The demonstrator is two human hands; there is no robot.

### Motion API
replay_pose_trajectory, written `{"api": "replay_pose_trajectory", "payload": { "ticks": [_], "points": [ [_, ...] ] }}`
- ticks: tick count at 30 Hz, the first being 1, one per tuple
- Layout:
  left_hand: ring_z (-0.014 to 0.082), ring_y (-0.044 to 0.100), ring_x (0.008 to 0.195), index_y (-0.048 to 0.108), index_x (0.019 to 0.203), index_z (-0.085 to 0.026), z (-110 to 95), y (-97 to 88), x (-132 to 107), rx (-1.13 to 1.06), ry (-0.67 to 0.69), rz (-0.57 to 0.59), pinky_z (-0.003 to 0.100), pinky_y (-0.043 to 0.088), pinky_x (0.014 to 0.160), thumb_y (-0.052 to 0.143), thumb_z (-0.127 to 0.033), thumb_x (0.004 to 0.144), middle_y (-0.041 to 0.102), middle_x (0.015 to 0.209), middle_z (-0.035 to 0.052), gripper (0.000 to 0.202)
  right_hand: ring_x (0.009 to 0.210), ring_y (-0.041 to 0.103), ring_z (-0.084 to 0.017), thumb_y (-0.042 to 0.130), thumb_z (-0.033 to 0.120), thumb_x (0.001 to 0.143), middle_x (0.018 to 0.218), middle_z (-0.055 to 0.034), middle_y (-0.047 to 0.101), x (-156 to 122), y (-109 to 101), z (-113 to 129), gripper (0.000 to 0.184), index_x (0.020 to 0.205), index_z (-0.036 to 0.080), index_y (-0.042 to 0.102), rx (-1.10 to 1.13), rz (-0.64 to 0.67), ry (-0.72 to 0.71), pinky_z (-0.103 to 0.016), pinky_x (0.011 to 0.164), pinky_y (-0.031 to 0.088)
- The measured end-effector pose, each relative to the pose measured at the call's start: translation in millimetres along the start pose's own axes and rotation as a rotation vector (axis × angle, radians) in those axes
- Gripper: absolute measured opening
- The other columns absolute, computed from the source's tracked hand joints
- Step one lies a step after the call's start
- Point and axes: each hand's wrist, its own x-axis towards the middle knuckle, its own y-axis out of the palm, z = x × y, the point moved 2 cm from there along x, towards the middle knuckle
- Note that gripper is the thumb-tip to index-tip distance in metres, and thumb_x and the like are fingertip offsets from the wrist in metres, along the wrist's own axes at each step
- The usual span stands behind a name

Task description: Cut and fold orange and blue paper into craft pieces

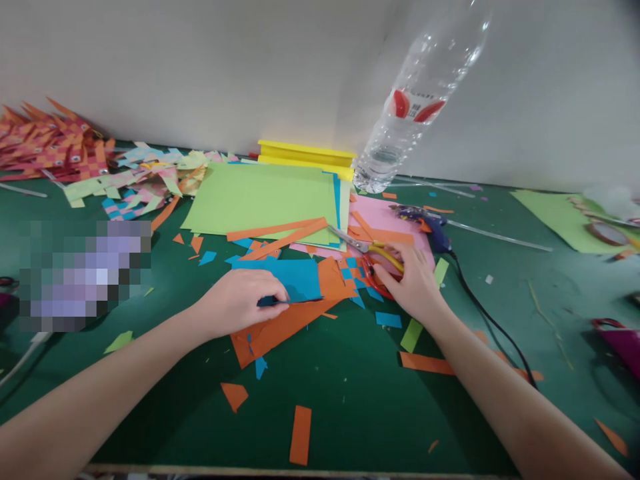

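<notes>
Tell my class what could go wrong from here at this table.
The glue gun lies just beyond the right hand; if hot, which I cannot tell, it might burn the fingers.
Its black cord runs beside the right forearm, so a sweep of that arm could snag it.
The scissors have their tips over the green paper, which could get nicked.

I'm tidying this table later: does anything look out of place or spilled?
Mainly the mess: paper scraps lie scattered across the table. The glue gun lies at the edge of the pink paper, among scraps. The bottle slants in view, though the lens may cause that. I see no spill.
</notes>
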Motion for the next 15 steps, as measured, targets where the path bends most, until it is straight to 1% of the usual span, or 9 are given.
{"api": "replay_pose_trajectory", "payload": {
  "ticks": [2, 4, 7, 9, 10, 12, 13, 15],
  "points": [
    [0.0116, 0.065, 0.077, 0.064, 0.073, -0.02, 0.9, -1.5, 0.6, -0.128, -0.088, 0.013, 0.023, 0.047, 0.067, 0.063, -0.028, 0.084, 0.072, 0.084, -0.0038, 0.013, 0.102, 0.059, -0.032, 0.057, 0.038, 0.081, 0.107, -0.0122, 0.063, 0.1, -0.2, 0.3, 0.033, 0.11, 0.023, 0.053, 0.001, -0.001, -0.004, -0.052, 0.086, 0.047],
    [0.0111, 0.064, 0.077, 0.061, 0.068, -0.019, 0.8, -3.7, 1.1, -0.25, -0.157, 0.013, 0.022, 0.046, 0.066, 0.067, -0.03, 0.081, 0.072, 0.084, -0.0035, 0.018, 0.103, 0.058, -0.032, 0.056, 0.038, 0.081, 0.108, -0.0122, 0.063, 0.2, -0.3, 0.6, 0.033, 0.11, 0.023, 0.053, -0.002, 0.003, -0.005, -0.052, 0.087, 0.047],
    [0.0102, 0.06, 0.071, 0.055, 0.062, -0.018, 1.4, -7.0, 2.3, -0.375, -0.25, -0.009, 0.02, 0.043, 0.06, 0.068, -0.035, 0.078, 0.069, 0.082, -0.0017, 0.027, 0.103, 0.058, -0.032, 0.056, 0.037, 0.081, 0.108, -0.0117, 0.063, 0.6, -0.6, 1.4, 0.032, 0.11, 0.023, 0.053, 0.001, 0.01, 0.0, -0.052, 0.088, 0.046],
    [0.0083, 0.051, 0.06, 0.05, 0.061, -0.017, 3.1, -8.9, 3.3, -0.391, -0.301, -0.044, 0.021, 0.039, 0.053, 0.064, -0.038, 0.081, 0.061, 0.072, -0.0022, 0.032, 0.104, 0.058, -0.032, 0.056, 0.036, 0.081, 0.108, -0.0116, 0.063, 1.0, -0.9, 2.0, 0.032, 0.11, 0.023, 0.053, 0.007, 0.016, 0.003, -0.051, 0.089, 0.046],
    [0.0077, 0.045, 0.055, 0.048, 0.061, -0.018, 4.1, -9.5, 3.7, -0.383, -0.316, -0.065, 0.021, 0.036, 0.051, 0.06, -0.039, 0.083, 0.055, 0.066, -0.0032, 0.033, 0.104, 0.058, -0.032, 0.056, 0.036, 0.081, 0.109, -0.0116, 0.064, 1.1, -1.0, 2.2, 0.032, 0.11, 0.022, 0.053, 0.01, 0.019, 0.002, -0.051, 0.089, 0.046],
    [0.0074, 0.037, 0.051, 0.048, 0.064, -0.018, 6.4, -10.2, 4.0, -0.357, -0.333, -0.102, 0.022, 0.031, 0.048, 0.053, -0.041, 0.087, 0.043, 0.059, -0.005, 0.033, 0.105, 0.058, -0.032, 0.056, 0.036, 0.081, 0.11, -0.0117, 0.064, 1.3, -1.2, 2.4, 0.032, 0.11, 0.022, 0.053, 0.012, 0.024, -0.001, -0.051, 0.09, 0.046],
    [0.0076, 0.036, 0.051, 0.048, 0.065, -0.018, 7.5, -10.3, 3.8, -0.345, -0.337, -0.12, 0.022, 0.031, 0.048, 0.052, -0.041, 0.087, 0.04, 0.059, -0.0052, 0.032, 0.106, 0.057, -0.031, 0.056, 0.036, 0.082, 0.11, -0.0116, 0.064, 1.4, -1.2, 2.4, 0.032, 0.11, 0.022, 0.053, 0.013, 0.028, -0.004, -0.051, 0.09, 0.046],
    [0.0082, 0.038, 0.052, 0.05, 0.067, -0.018, 9.3, -10.3, 2.9, -0.333, -0.338, -0.151, 0.022, 0.032, 0.049, 0.052, -0.042, 0.087, 0.041, 0.06, -0.0047, 0.031, 0.106, 0.058, -0.031, 0.055, 0.036, 0.082, 0.11, -0.0112, 0.064, 1.5, -1.1, 2.2, 0.031, 0.11, 0.022, 0.054, 0.014, 0.035, -0.007, -0.051, 0.091, 0.045]
  ]
}}
